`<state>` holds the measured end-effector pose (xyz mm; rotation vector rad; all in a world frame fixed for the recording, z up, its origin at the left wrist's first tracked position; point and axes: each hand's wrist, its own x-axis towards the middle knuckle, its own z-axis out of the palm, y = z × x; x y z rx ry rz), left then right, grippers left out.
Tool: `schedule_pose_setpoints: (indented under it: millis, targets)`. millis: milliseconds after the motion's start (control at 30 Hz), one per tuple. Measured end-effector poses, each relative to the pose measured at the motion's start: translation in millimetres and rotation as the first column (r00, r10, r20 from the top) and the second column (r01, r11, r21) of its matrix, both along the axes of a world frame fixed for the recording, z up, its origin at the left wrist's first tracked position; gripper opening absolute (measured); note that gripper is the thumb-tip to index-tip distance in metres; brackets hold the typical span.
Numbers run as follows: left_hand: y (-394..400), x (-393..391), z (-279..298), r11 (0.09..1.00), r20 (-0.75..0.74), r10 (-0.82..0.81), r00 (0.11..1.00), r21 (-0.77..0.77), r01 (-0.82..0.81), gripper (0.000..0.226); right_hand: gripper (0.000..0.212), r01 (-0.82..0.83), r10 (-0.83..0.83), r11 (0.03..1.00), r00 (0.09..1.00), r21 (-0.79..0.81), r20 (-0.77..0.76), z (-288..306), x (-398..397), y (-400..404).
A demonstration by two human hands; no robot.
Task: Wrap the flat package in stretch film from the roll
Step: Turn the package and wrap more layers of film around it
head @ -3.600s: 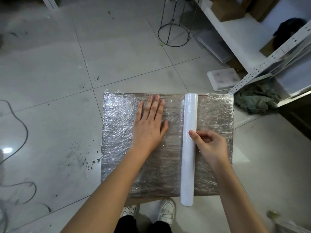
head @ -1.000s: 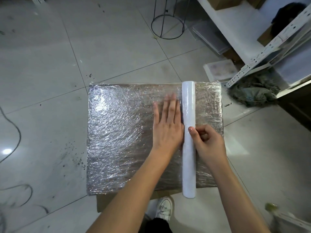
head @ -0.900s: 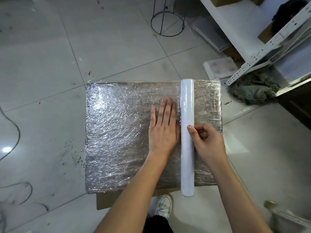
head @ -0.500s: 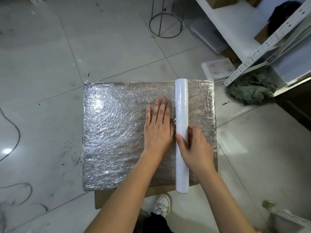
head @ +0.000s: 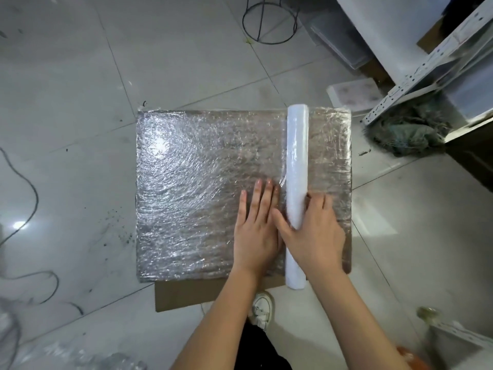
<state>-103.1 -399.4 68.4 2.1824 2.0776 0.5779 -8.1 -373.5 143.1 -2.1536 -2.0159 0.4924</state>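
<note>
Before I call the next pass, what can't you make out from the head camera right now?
- Underside of the flat package: hidden by the package itself.
- Middle of the film roll: covered by the right hand.
- Film under the left hand: covered by its palm.
- Cardboard beneath: mostly under the package.
- Objects at bottom right: blurred, cut off by the frame edge.

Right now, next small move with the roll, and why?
Probably roll the film roll rightward toward the package's right edge. The right hand grips it, the left hand lies flat on the film beside it, and a strip remains right of the roll.
</note>
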Motion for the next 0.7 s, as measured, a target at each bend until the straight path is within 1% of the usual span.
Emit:
schedule_pose_setpoints:
  millis: [33, 133, 300, 333, 400, 433, 500, 567, 600, 633, 667, 700]
  targets:
    - [0, 0, 0, 1.0, -0.003, 0.003, 1.0, 0.005, -0.003, 0.054, 0.061, 0.023, -0.023, 0.999, 1.0, -0.024, -0.011, -1, 1, 1]
    - [5, 0, 1, 0.999, 0.0, 0.014, 1.0, 0.03, -0.014, 0.052, 0.065, 0.158, -0.165, 0.985, 0.982, -0.073, -0.094, -1, 11, 4]
    - [0, 1, -2, 0.999, 0.027, -0.003, 1.0, 0.032, 0.002, 0.054, 0.081, 0.244, -0.237, 0.969, 0.963, 0.044, -0.124, 1, 31, -1]
    - [-1, 1, -3, 1.0, 0.035, -0.005, 0.999, 0.029, 0.004, 0.054, 0.086, 0.261, -0.254, 0.965, 0.954, 0.024, -0.158, 1, 34, -1]
    - [0, 1, -3, 1.0, 0.034, -0.007, 0.999, 0.016, 0.007, 0.054, 0.092, 0.312, -0.326, 0.945, 0.902, -0.096, -0.282, 2, 38, -2]
    - [1, 0, -2, 1.0, 0.027, -0.005, 1.0, 0.001, 0.005, 0.054, 0.091, 0.33, -0.365, 0.931, 0.862, -0.157, -0.351, 2, 38, -3]
    - [1, -2, 2, 1.0, 0.045, -0.006, 0.999, -0.02, 0.007, 0.055, 0.084, 0.351, -0.399, 0.917, 0.817, -0.191, -0.416, 2, 38, -3]
    - [2, -8, 8, 0.999, 0.139, -0.031, 0.99, -0.018, 0.034, 0.055, 0.083, 0.366, -0.415, 0.91, 0.807, -0.195, -0.42, 0, 42, -1]
    - [2, -11, 11, 0.999, 0.197, -0.049, 0.979, -0.011, 0.052, 0.054, 0.078, 0.37, -0.423, 0.906, 0.798, -0.205, -0.429, -1, 44, 0]
    - [2, -14, 13, 0.998, 0.222, -0.066, 0.973, -0.007, 0.069, 0.053, 0.073, 0.369, -0.428, 0.904, 0.787, -0.215, -0.444, -2, 46, 1]
    - [1, -15, 14, 0.997, 0.197, -0.077, 0.977, -0.012, 0.081, 0.053, 0.07, 0.365, -0.428, 0.904, 0.772, -0.224, -0.469, -2, 47, 2]
    - [1, -14, 14, 0.996, 0.125, -0.081, 0.989, -0.025, 0.085, 0.054, 0.071, 0.364, -0.431, 0.902, 0.757, -0.231, -0.491, -3, 48, 2]
